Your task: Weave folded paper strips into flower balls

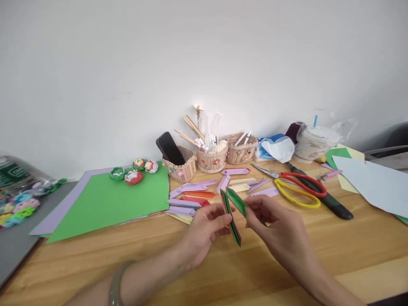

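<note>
My left hand (pixel 207 229) pinches a stack of folded paper strips (pixel 230 219), green inside with red along the edges, held upright above the wooden table. In my right hand (pixel 277 223) is a single green folded paper piece (pixel 236 200), its tip close to the top of that stack; whether the two touch I cannot tell. Behind my hands lie several folded paper pieces, among them lilac ones (pixel 183 203), an orange one (pixel 200 194) and a pink-edged one (pixel 236 171).
Scissors (pixel 298 189) with red and yellow handles rest on a black-handled tool (pixel 339 208) at right. Decorated wooden holders (pixel 212 162), a phone (pixel 170 148), tissues (pixel 276 146) and a lidded cup (pixel 317 144) stand along the wall. Green paper sheets (pixel 105 208) carry small paper flowers (pixel 133 177) at left.
</note>
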The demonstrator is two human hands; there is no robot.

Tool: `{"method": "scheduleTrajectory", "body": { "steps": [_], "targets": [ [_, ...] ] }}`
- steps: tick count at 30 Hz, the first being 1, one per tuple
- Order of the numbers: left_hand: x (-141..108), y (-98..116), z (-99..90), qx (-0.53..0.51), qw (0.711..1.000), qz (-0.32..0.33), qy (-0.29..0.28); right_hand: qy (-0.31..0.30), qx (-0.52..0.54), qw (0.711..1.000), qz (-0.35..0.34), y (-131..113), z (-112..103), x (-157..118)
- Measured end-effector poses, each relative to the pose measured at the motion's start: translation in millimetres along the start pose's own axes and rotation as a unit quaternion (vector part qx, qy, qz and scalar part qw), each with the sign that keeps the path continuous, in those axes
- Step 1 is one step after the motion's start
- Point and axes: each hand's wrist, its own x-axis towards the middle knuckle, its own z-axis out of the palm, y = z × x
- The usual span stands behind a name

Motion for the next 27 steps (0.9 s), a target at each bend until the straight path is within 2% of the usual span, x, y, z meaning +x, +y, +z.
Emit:
{"method": "scheduleTrajectory", "body": {
  "steps": [5,8,13,16,22,27],
  "targets": [
    [-2.2,-2.6,3.5,-0.012,0.999,0.042,0.005,0.03,0.052,0.998,0.033,-6.1,8.0,-1.4],
    [-3.1,-3.8,3.2,0.003,0.997,0.072,0.01,0.03,0.096,0.992,0.079,-9.6,12.2,-3.0],
    [-3.2,-4.2,1.0,0.019,0.994,0.102,0.02,0.001,0.243,0.957,0.157,-12.0,15.4,-2.7],
    [-2.8,-3.5,1.1,0.017,0.994,0.108,0.014,-0.018,0.281,0.943,0.176,-12.2,16.2,-1.8],
    [0.0,-2.8,0.5,0.02,0.995,0.098,0.006,-0.044,0.242,0.957,0.154,-11.6,16.4,-2.6],
    [1.4,-4.2,-1.3,0.045,0.996,0.074,-0.005,-0.04,0.112,0.99,0.077,-5.7,16.1,-5.0]
  ]
}}
